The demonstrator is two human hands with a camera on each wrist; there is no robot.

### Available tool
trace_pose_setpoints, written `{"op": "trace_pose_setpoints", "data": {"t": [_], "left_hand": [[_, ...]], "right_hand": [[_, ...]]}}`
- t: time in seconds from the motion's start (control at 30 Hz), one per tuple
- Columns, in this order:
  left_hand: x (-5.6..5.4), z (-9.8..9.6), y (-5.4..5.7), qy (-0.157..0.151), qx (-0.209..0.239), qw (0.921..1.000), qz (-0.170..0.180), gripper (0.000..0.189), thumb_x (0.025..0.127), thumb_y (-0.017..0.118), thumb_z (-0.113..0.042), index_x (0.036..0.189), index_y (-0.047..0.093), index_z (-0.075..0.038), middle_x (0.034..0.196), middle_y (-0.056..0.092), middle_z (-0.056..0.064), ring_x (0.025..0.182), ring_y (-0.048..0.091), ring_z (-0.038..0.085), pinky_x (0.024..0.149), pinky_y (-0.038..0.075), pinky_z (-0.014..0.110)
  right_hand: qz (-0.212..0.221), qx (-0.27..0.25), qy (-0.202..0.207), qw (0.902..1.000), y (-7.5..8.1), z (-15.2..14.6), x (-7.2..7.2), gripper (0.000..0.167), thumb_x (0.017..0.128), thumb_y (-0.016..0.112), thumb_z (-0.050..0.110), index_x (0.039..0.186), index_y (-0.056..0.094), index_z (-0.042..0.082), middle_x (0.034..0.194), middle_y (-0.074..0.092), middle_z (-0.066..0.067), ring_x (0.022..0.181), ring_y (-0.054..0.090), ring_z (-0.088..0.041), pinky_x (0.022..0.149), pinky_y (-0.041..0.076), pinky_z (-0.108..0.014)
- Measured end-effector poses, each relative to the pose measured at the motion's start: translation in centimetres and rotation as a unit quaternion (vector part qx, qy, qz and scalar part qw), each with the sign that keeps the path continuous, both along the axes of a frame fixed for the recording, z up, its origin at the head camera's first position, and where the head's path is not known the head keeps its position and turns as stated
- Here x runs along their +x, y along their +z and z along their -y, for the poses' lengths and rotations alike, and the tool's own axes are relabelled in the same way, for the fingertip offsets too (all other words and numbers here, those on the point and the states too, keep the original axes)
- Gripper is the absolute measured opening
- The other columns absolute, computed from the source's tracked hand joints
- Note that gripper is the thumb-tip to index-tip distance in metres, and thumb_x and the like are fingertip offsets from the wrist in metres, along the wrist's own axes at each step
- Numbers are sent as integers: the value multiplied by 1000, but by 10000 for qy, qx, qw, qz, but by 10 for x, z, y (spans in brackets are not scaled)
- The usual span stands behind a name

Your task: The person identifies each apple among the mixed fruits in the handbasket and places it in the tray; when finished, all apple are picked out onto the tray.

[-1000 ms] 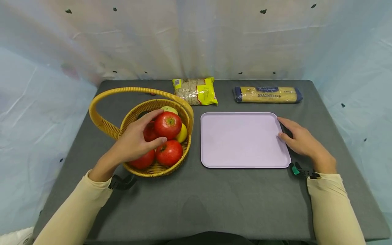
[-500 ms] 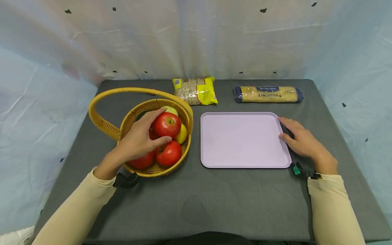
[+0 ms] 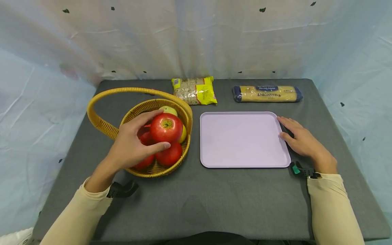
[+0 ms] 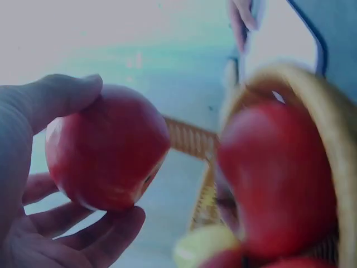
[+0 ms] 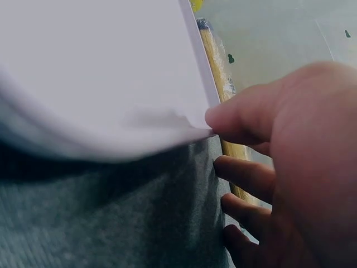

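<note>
My left hand grips a red apple over the wicker basket. In the left wrist view the thumb lies on one side of this apple and the fingers curl round the other. Below it in the basket are another red apple, more red fruit, a pale green fruit and a yellow one, partly hidden. My right hand rests at the right edge of a lilac tray. In the right wrist view its thumb touches the tray's rim, with the other fingers loosely bent beside it.
A yellow-ended bag with pale contents lies behind the basket. Right of it is a spaghetti pack, behind the tray. The basket's tall handle arches over its left and back. Plastic sheeting surrounds the grey table.
The apple in my left hand has come up out of the basket, looking larger and nearer the camera. The left hand has shifted slightly left; the right hand stays at the tray.
</note>
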State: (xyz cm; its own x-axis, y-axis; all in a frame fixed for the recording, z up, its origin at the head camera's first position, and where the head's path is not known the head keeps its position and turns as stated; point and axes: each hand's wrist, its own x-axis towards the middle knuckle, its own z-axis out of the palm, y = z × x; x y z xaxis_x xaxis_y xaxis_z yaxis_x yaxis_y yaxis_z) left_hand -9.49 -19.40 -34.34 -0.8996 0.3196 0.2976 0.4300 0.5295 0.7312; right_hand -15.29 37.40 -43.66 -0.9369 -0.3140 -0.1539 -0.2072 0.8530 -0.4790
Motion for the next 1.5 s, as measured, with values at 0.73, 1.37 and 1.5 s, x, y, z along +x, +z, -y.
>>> {"op": "trace_pose_setpoints", "data": {"t": [0.73,1.37,1.5], "left_hand": [[10,-140,11,-1713,1126,9787,-151,83,81,99,-24,153,61,-11,150,66,3,129,66,13,105,61,33],[-47,-236,-16,-1165,1073,9853,646,84,85,97,-33,156,58,-15,149,66,5,122,69,14,97,59,18],[-61,-248,-26,-1010,879,9853,1065,87,86,96,-38,159,55,-17,150,66,5,121,69,17,93,60,20]], "right_hand": [[49,-77,-55,9999,-3,-4,7,68,116,51,21,175,20,8,175,24,-34,163,15,-59,128,13,-80],[441,-38,-260,9987,2,0,1,72,117,51,31,177,15,18,178,17,-31,165,6,-58,121,12,-87],[351,-102,-233,9991,2,1,1,70,117,52,29,177,18,16,178,19,-32,165,8,-58,122,12,-87]]}}
